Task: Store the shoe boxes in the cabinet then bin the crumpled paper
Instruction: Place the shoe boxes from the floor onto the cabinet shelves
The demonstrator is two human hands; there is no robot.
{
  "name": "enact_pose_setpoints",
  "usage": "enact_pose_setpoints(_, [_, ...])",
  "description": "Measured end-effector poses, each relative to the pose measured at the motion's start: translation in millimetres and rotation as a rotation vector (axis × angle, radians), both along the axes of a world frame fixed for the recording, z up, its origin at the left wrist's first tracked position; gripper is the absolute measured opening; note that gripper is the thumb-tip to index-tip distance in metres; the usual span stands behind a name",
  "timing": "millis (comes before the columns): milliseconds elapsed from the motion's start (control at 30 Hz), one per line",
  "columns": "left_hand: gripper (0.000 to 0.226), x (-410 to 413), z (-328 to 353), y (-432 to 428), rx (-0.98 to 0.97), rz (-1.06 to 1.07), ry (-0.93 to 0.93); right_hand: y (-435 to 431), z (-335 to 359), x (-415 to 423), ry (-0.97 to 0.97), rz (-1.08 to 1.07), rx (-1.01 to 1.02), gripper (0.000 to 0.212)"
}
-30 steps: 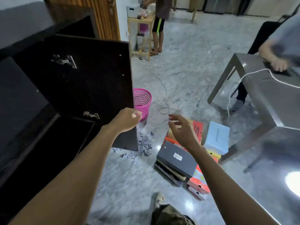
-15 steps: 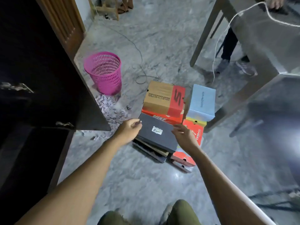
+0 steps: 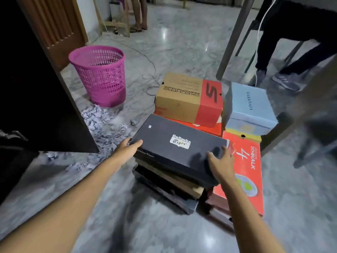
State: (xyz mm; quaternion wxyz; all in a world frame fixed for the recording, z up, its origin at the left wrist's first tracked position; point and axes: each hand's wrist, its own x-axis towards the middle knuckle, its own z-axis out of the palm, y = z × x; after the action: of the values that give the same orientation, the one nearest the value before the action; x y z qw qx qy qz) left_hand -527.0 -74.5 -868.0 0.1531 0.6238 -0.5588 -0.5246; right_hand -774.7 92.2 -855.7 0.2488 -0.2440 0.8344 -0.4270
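A black Onitsuka Tiger shoe box (image 3: 175,143) lies on top of a stack of dark boxes on the marble floor. My left hand (image 3: 127,148) grips its left end and my right hand (image 3: 221,162) grips its right near corner. Behind it stands a brown and red Skechers box (image 3: 184,99), to the right a light blue box (image 3: 249,105) and a red GoWalk box (image 3: 246,172). Crumpled paper (image 3: 99,121) is strewn beside the pink bin (image 3: 100,73). The dark cabinet door (image 3: 45,99) stands open at the left.
A grey table leg (image 3: 231,41) rises behind the boxes, with a seated person's legs and shoes (image 3: 284,83) at the right. A thin cable (image 3: 149,70) trails across the floor. Another person's legs stand by a wooden stand (image 3: 116,24) at the back.
My view has dropped toward the floor and closer to the boxes. Both hands have come down from the cabinet door onto the two ends of the black box.
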Motion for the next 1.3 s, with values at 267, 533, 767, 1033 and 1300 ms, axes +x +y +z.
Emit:
enact_pose_setpoints(267, [0.053, 0.6, -38.2, -5.5, 0.063, 0.006, 0.241, 7.1, -47.2, -2.4, -0.344, -0.163, -0.217, 0.035])
enact_pose_setpoints(533, [0.043, 54.4, -39.5, 9.6, -0.018, 0.134, 0.43, 13.5, -37.6, 19.2, -0.468, 0.078, -0.333, 0.03])
enact_pose_setpoints(767, [0.028, 146.0, -20.1, 33.9, -0.311, 0.456, 0.474, -28.1, -10.3, 80.0, -0.482, 0.401, -0.252, 0.058])
enact_pose_setpoints(1033, [0.039, 248.0, -5.2, 84.5, -0.55, 0.92, 0.33, -117.8, 25.1, 184.5, -0.449, 0.666, -0.185, 0.034])
enact_pose_setpoints(1300, [0.048, 348.3, -22.7, 102.7, -0.525, 1.187, 0.285, -188.3, 6.8, 304.8, -0.447, 0.912, -0.155, 0.055])
